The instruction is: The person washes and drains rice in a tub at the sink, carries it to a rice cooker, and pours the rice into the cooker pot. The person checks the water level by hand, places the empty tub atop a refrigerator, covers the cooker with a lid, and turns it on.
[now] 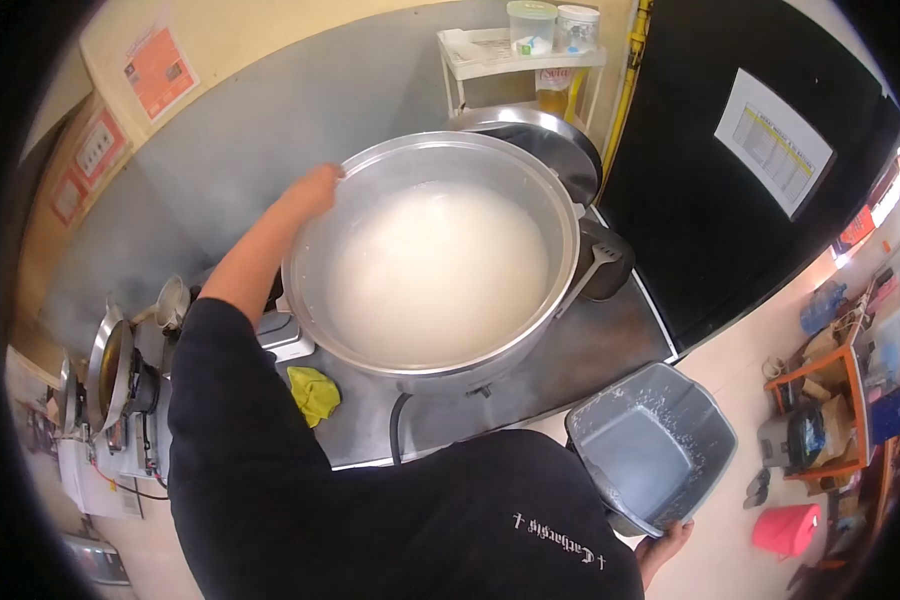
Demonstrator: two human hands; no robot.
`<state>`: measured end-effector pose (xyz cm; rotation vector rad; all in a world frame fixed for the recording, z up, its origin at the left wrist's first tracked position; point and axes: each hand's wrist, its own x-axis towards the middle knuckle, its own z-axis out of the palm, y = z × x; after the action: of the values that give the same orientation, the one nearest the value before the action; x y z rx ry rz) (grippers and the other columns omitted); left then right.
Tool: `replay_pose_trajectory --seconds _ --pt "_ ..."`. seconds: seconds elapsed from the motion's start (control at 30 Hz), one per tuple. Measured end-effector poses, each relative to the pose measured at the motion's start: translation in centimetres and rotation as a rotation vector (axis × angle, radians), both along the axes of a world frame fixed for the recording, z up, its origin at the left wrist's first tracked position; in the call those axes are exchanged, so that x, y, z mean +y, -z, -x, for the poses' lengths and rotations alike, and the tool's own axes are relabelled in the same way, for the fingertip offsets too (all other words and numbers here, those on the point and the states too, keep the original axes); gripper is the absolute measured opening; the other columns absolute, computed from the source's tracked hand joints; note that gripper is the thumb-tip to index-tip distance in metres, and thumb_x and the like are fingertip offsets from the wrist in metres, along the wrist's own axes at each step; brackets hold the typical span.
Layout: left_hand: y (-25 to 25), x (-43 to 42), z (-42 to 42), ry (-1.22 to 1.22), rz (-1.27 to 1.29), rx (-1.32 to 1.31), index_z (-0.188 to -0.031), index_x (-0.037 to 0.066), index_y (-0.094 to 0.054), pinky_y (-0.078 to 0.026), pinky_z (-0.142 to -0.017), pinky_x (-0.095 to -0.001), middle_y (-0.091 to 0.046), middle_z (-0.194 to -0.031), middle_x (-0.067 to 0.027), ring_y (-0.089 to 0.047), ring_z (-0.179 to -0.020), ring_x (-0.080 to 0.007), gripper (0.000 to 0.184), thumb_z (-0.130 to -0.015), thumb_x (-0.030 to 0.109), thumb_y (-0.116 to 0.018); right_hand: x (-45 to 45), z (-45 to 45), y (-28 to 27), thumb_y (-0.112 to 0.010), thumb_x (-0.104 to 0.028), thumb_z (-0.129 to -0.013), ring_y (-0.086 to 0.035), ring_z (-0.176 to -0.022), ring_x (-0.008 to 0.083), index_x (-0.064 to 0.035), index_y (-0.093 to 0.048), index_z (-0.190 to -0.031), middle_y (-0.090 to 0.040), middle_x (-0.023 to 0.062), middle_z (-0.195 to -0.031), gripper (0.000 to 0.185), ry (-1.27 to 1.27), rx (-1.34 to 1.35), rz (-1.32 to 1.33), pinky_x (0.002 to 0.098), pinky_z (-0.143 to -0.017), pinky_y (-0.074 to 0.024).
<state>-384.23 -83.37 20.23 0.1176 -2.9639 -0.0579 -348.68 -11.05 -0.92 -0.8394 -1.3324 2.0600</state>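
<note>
A large aluminium pot [305, 300] stands on the steel counter, filled with a cloudy white mixture [435, 270]. At its far left rim is my left hand [315, 192], fingers closed on the edge; the fingertips are partly hidden. Low on the right, my right hand [665, 543] grips the corner of a grey plastic basin [650, 440]. The basin is tilted, with white grains stuck to its inner walls and no other contents visible. It is apart from the pot, beyond the counter's front edge.
A yellow-green cloth [313, 395] lies left of the pot. A slotted spatula [600, 262] and a round metal lid [545, 150] are on its right. Behind stands a white shelf [470, 50] with tubs. A wok [115, 375] is far left, a pink bucket [785, 528] on the floor.
</note>
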Motion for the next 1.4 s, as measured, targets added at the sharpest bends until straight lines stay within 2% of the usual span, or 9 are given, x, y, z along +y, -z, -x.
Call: replay_pose_trajectory --seconds 0.4,0.53,0.67,0.87,0.93,1.13,1.23,1.37,1.4 --pt "-3.4 2.5 -7.6 -0.101 0.253 -0.274 -0.104 -0.007 -0.064 -0.055 -0.08 -0.0444 -0.068 -0.089 -0.027 -0.068 -0.087 -0.0382 0.026 -0.089 0.006 -0.046 1.3 -0.8 -0.1 -0.052 -0.005 -0.076 -0.054 -0.094 0.0187 -0.0027 -0.052 -0.105 -0.057 0.0079 -0.099 0.03 -0.084 -0.013 -0.023 0.033 -0.085 -0.0427" --pt "-7.2 3.8 -7.5 -0.125 -0.491 -0.33 -0.097 -0.003 -0.062 -0.056 -0.074 -0.0322 -0.067 -0.081 -0.0142 -0.067 -0.086 -0.0182 0.024 -0.094 0.013 -0.044 1.6 -0.2 0.0 -0.053 -0.007 -0.078 -0.054 -0.096 0.019 -0.0014 -0.052 -0.106 -0.057 0.0087 -0.099 0.029 -0.05 -0.063 -0.03 0.0338 -0.086 -0.0427" --pt "-8.4 3.7 -8.0 0.037 -0.825 -0.11 -0.101 -0.004 -0.061 -0.055 -0.076 -0.032 -0.067 -0.084 -0.0127 -0.066 -0.087 -0.0177 0.02 -0.093 0.009 -0.048 1.6 -0.5 -0.5 -0.051 -0.006 -0.076 -0.054 -0.095 0.0188 -0.0018 -0.052 -0.104 -0.057 0.0089 -0.099 0.028 -0.062 -0.065 -0.047 0.0332 -0.086 -0.0428" --pt "-7.7 2.5 -9.6 0.081 0.012 -0.363 -0.116 -0.004 -0.058 -0.052 -0.089 -0.0327 -0.065 -0.106 -0.0134 -0.064 -0.097 -0.0197 0.026 -0.091 0.005 -0.054 1.2 -0.4 -1.0 -0.05 -0.005 -0.073 -0.054 -0.092 0.0192 -0.0033 -0.053 -0.099 -0.056 0.0076 -0.096 0.026 -0.053 -0.048 -0.013 0.0337 -0.084 -0.0432" --pt "-6.3 2.4 -10.1 0.232 -0.741 -0.314 -0.126 -0.003 -0.054 -0.05 -0.096 -0.0348 -0.062 -0.118 -0.0164 -0.063 -0.105 -0.0239 0.036 -0.095 0.016 -0.055 1.4 -0.8 -0.8 -0.05 -0.005 -0.073 -0.054 -0.091 0.0195 -0.0036 -0.053 -0.098 -0.056 0.0071 -0.095 0.025 -0.066 -0.051 -0.032 0.033 -0.083 -0.0436" --pt "-5.9 7.7 -10.2 0.687 -1.843 -0.134 -0.138 0.001 -0.044 -0.044 -0.104 -0.0381 -0.051 -0.136 -0.0219 -0.055 -0.122 -0.0271 0.059 -0.098 0.043 -0.052 3.3 -0.9 -0.7 -0.05 -0.006 -0.076 -0.056 -0.089 0.0182 -0.0049 -0.054 -0.097 -0.057 0.0054 -0.092 0.022 -0.128 -0.008 -0.013 0.0317 -0.08 -0.0449" --pt "-3.7 9.8 -9.7 0.673 -1.822 -0.446 -0.143 0.002 -0.04 -0.037 -0.11 -0.0423 -0.045 -0.143 -0.0222 -0.046 -0.131 -0.0321 0.065 -0.097 0.047 -0.049 3.5 -0.8 -1.0 -0.05 0.0 -0.07 -0.058 -0.079 0.0174 -0.0041 -0.054 -0.097 -0.061 0.0067 -0.09 0.027 -0.07 0.007 0.021 0.0302 -0.074 -0.0492" --pt "-0.4 12.1 -9.1 0.473 0.336 -0.458 -0.15 0.013 -0.033 -0.027 -0.115 -0.0465 -0.035 -0.152 -0.0193 -0.026 -0.143 -0.0365 0.074 -0.089 0.04 -0.063 2.9 -1.1 -2.0 -0.051 -0.001 -0.07 -0.06 -0.082 0.0175 -0.0031 -0.055 -0.1 -0.063 0.0068 -0.092 0.03 -0.129 0.074 0.01 0.0312 -0.076 -0.0509" --pt "-0.8 12.3 -8.8 0.492 0.341 -0.441 -0.15 0.013 -0.033 -0.027 -0.115 -0.0465 -0.035 -0.152 -0.0193 -0.026 -0.143 -0.0365 0.074 -0.089 0.04 -0.063 2.8 -1.6 -2.1 -0.051 -0.001 -0.07 -0.06 -0.082 0.0175 -0.0031 -0.055 -0.1 -0.063 0.0068 -0.092 0.03 -0.108 0.088 0.005 0.0312 -0.076 -0.0509"
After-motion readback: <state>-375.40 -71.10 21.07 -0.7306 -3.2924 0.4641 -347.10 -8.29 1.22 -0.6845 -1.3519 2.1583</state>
